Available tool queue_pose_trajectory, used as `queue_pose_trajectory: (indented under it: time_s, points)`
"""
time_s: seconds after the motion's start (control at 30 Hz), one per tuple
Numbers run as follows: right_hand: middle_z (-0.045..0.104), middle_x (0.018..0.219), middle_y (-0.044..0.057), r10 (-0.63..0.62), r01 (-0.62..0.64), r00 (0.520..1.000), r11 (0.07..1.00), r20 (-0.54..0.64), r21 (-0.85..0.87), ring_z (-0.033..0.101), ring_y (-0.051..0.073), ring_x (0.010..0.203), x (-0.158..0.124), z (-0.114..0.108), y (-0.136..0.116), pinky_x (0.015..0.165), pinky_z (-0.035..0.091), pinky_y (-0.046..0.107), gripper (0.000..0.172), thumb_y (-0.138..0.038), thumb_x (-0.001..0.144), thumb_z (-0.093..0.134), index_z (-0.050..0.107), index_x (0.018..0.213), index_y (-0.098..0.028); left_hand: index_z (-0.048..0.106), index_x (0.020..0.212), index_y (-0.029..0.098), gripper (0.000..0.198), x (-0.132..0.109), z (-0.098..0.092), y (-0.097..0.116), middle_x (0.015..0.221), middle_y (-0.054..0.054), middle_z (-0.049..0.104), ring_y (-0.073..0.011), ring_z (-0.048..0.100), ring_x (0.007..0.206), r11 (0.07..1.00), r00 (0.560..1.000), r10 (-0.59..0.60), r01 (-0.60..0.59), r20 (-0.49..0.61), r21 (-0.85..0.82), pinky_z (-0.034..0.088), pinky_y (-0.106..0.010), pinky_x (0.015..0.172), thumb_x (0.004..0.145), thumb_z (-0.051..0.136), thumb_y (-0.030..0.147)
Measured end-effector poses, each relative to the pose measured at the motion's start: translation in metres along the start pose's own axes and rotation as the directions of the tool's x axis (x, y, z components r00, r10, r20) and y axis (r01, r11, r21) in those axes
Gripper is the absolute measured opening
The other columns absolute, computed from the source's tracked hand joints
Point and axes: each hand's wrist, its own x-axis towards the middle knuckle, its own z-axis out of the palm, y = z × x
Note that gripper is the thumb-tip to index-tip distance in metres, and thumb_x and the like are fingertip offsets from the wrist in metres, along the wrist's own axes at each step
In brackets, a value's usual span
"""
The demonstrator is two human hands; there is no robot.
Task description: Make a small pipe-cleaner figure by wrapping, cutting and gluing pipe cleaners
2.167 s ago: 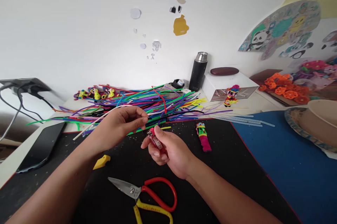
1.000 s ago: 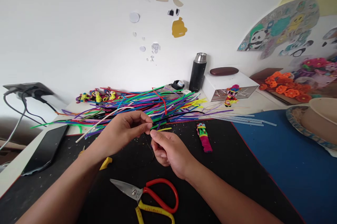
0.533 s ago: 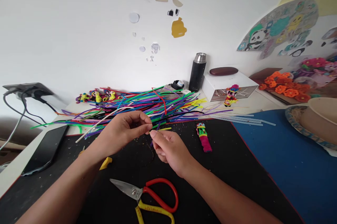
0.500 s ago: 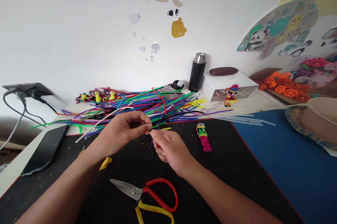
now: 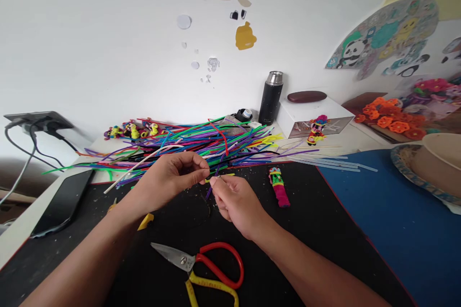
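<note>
My left hand (image 5: 179,175) and my right hand (image 5: 236,203) meet in the middle, thumbs against fingers in a pinch. Between the fingertips shows a bit of a short yellow pipe cleaner (image 5: 207,181); most of it is hidden. Just behind the hands lies a heap of pipe cleaners (image 5: 187,141) in many colours. Scissors (image 5: 183,261) with one red and one yellow handle lie spread on the black mat (image 5: 252,268), nearer to me. Right of my right hand rests a small pipe-cleaner figure (image 5: 279,188) in pink, green and yellow.
A phone (image 5: 63,203) lies at the left, below a power strip (image 5: 38,122) with cables. Behind stand a black flask (image 5: 271,100) and a white box (image 5: 313,112), with another figure (image 5: 317,130) in front. A blue mat (image 5: 396,211) and a bowl (image 5: 442,153) are at the right.
My right fingertips have moved slightly right, away from the left ones, and more of the yellow piece shows between them. The left hand has hardly moved.
</note>
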Motion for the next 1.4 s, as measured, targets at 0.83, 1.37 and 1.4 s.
queue_pose_trajectory:
  time_s: [0.83,1.37,1.4]
  points:
    - [0.031,0.049,-0.012,0.064,-0.066,0.998,0.995,0.021,0.073,0.018,0.004,0.040,0.0017,0.0032,0.0068,0.040,0.012,0.023,0.052,-0.056,0.085,0.074,0.040,0.062,-0.024,0.074,0.085,0.019,0.032,-0.0008,0.0026,-0.0048,0.076,-0.002,0.073,-0.0162,0.063,0.069,1.000,0.999,0.015,-0.015,0.040,-0.011,0.051,-0.025,0.066,0.088,0.078,0.051]
    - [0.038,0.055,-0.011,-0.026,-0.006,0.991,0.974,0.134,0.227,0.023,0.006,0.045,-0.0009,-0.0044,0.0019,0.047,0.012,0.025,0.052,-0.069,0.086,0.076,0.056,0.081,-0.021,0.075,0.088,0.019,0.030,-0.0046,-0.0029,-0.0039,0.080,-0.002,0.072,-0.0171,0.063,0.073,0.997,0.997,0.049,-0.046,-0.054,0.061,0.051,-0.027,0.068,0.090,0.076,0.048]
    - [0.039,0.056,-0.011,-0.035,0.010,0.994,0.971,0.105,0.237,0.023,0.005,0.044,-0.0004,-0.0046,0.0013,0.047,0.012,0.025,0.052,-0.069,0.085,0.077,0.056,0.082,-0.021,0.075,0.089,0.019,0.028,-0.0049,-0.0028,-0.0045,0.081,-0.002,0.073,-0.0170,0.063,0.074,0.992,0.995,0.074,-0.067,-0.064,0.103,0.050,-0.027,0.069,0.092,0.074,0.047]
